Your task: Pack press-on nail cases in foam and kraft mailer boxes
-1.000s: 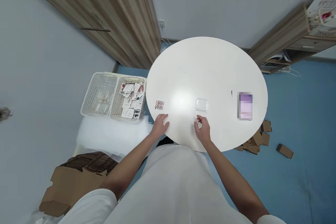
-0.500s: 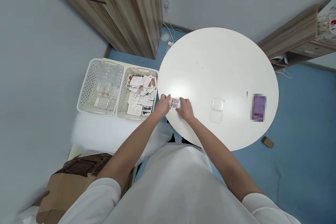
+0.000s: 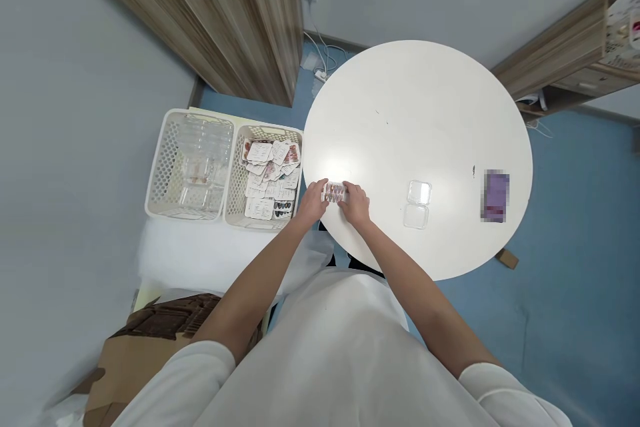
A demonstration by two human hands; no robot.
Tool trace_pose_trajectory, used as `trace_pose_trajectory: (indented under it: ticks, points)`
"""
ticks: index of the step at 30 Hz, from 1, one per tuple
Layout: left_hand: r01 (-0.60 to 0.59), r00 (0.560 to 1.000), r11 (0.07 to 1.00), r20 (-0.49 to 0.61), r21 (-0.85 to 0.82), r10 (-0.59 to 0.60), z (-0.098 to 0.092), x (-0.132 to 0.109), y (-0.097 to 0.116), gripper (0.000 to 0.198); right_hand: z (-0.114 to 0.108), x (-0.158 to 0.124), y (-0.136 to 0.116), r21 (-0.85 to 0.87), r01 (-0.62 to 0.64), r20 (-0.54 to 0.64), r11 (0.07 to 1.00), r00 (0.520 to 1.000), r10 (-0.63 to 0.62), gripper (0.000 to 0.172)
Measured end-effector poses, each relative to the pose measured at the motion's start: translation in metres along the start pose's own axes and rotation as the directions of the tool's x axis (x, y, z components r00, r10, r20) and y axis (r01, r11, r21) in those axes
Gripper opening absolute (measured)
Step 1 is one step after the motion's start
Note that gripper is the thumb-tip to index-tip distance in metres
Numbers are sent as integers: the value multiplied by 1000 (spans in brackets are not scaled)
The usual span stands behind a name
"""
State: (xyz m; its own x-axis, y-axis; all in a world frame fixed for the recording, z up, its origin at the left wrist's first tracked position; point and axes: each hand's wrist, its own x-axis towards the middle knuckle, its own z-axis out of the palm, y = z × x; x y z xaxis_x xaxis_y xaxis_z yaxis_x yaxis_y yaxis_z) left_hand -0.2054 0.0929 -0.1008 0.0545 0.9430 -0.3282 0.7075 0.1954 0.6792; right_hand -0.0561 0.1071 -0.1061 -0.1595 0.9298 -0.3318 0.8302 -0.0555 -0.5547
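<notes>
Between my two hands is a small white card of press-on nails (image 3: 334, 193), low over the left part of the round white table. My left hand (image 3: 313, 202) grips its left edge between thumb and fingers. The opposite edge is pinched by my right hand (image 3: 357, 204). Rows of reddish and dark nail shapes face up on the card. To the right, an opened clear plastic case (image 3: 416, 215) lies flat on the round table (image 3: 415, 100), apart from both hands.
Left of the table, one white basket (image 3: 235, 197) holds many nail cards, and another basket (image 3: 155, 177) holds clear plastic cases. A blurred purple object (image 3: 496, 197) lies at the table's right. A cardboard box (image 3: 135, 367) stands at lower left; a tall wooden cabinet (image 3: 240, 13) stands behind.
The camera view has shifted slightly. Both hands keep hold of the nail card, with the right fingers a little further over its edge. The clear case stays where it lay.
</notes>
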Motion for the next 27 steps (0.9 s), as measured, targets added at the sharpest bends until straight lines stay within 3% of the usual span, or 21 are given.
trace_pose_trajectory:
  ticks: [7,13,21,27]
  points:
    - [-83,996,997,17,1,83,3,-9,8,68,-7,-9,11,234,53,-31,971,998,-47,55]
    - [-173,985,984,1,-32,173,17,-16,39,67,-37,-31,37,300,95,-77,949,994,-76,58]
    - [-290,947,955,126,-66,297,71,-21,103,64,-93,-82,117,320,106,-67,941,994,-89,66]
    - [-287,938,957,216,48,271,110,-16,139,65,-118,-91,173,271,102,-41,957,995,-94,62]
